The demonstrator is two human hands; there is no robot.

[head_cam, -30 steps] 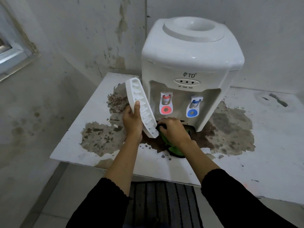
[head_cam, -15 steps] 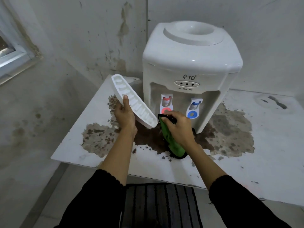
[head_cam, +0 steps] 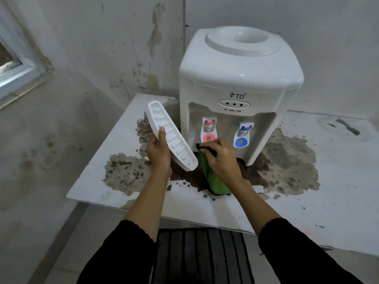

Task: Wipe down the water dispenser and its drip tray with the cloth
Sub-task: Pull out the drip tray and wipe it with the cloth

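Head view, hands (head_cam: 159,152) gripping drip tray (head_cam: 171,138), cloth (head_cam: 213,177)

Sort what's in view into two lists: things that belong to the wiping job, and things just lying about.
Job:
water dispenser
drip tray, held in left hand
green cloth, held in right hand

Lying about:
striped mat on the floor
window frame
stained table

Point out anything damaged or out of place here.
The drip tray is off the dispenser, held tilted in the left hand. The table surface has peeled into brown patches around the dispenser's base.
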